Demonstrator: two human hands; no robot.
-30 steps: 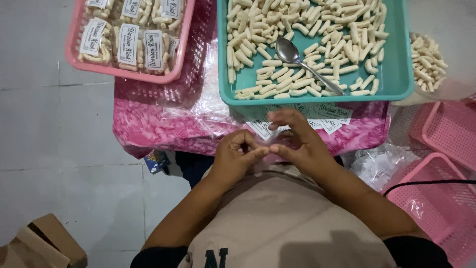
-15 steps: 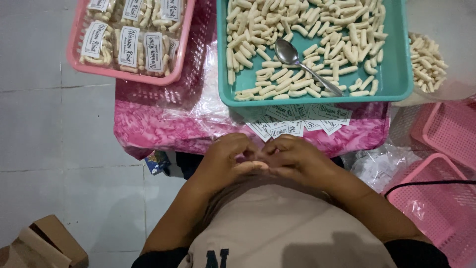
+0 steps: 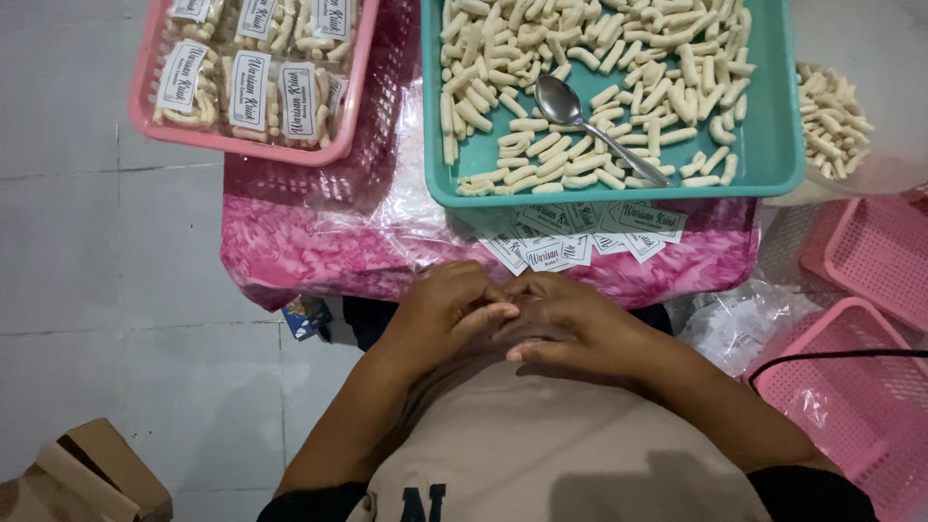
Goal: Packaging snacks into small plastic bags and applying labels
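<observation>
A grey tiled floor lies under a low surface draped in pink patterned cloth. At far left, a cardboard box sits on the floor. Above it, a pink basket holds sealed packs of pale snack sticks with white labels. Clear plastic bags lie on the cloth beside it.

The left hand rests at the cloth's near edge, fingers curled, its forefinger stretched rightward onto the right hand, whose fingers are bent and pressed together. The two hands touch; whether they pinch anything between them I cannot tell. Just beyond them a fan of white labels lies flat, its long axis running left to right.

The teal tray holds loose sticks and a spoon, bowl up-left, handle down-right. Pink baskets stand at right.

A second ago the right hand's fingers were raised and open over the labels; now both hands sit lower and closed, nearer the body.
</observation>
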